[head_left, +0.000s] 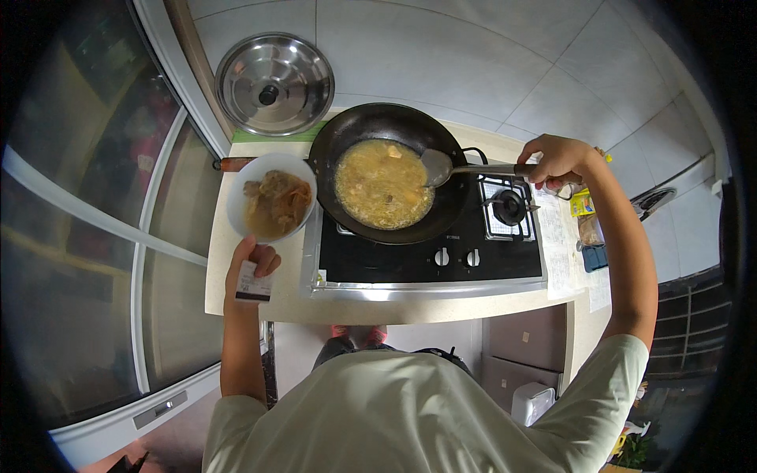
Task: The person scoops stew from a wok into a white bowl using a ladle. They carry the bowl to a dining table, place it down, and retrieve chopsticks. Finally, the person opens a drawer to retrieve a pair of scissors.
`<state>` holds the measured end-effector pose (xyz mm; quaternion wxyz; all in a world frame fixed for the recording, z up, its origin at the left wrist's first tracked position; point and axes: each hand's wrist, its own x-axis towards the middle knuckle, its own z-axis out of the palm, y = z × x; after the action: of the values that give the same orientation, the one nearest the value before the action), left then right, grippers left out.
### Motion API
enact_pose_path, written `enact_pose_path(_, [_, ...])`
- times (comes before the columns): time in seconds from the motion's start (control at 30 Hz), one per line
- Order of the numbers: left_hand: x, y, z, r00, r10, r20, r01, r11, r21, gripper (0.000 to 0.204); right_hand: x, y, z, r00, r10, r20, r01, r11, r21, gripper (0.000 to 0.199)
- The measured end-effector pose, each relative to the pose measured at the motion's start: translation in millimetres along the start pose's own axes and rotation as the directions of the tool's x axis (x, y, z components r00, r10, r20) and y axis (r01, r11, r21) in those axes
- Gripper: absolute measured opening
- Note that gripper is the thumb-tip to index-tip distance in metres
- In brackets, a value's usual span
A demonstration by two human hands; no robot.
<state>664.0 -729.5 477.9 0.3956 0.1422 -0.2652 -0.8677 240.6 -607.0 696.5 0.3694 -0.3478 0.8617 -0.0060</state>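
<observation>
My left hand (254, 258) grips the near rim of a white bowl (235, 206), holding it left of the wok. Brown chunks of food (277, 203) and some liquid lie in the bowl. A paper label or card covers the back of my left wrist. With my right hand (560, 162) I hold the handle of a metal spatula (505, 169); its blade rests at the right side of the soup. The dark wok (378, 114) sits on the stove's left burner, with yellowish bubbly soup (382, 185) in it.
The black gas stove (394, 264) has two knobs and a bare right burner (509, 206). A steel lid (274, 83) leans against the tiled wall at the back left. Printed papers (558, 252) and a yellow packet (582, 203) lie on the right counter. Sliding glass doors (79, 236) stand at left.
</observation>
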Motion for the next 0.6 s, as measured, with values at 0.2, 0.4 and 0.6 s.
enact_pose_path(0.2, [-22.7, 3.1, -21.0, 0.993, 0.106, -0.051, -0.107, 0.994, -0.010, 0.023, 14.8, 25.1, 42.1, 0.980, -0.039, 0.193, -0.026, 0.946, 0.322, 0.041])
enact_pose_path(0.4, [-27.3, 1.6, -26.3, 0.995, 0.092, -0.046, -0.093, 0.995, -0.031, 0.023, 30.3, 28.1, 124.4, 0.991, -0.106, 0.084, 0.050, 0.867, 0.495, 0.038])
enact_pose_path(0.6, [-23.7, 2.1, -27.1, 0.997, 0.073, -0.028, -0.074, 0.997, -0.027, 0.025, 39.4, 26.5, 194.7, 0.981, -0.170, -0.092, 0.190, 0.760, 0.621, 0.036])
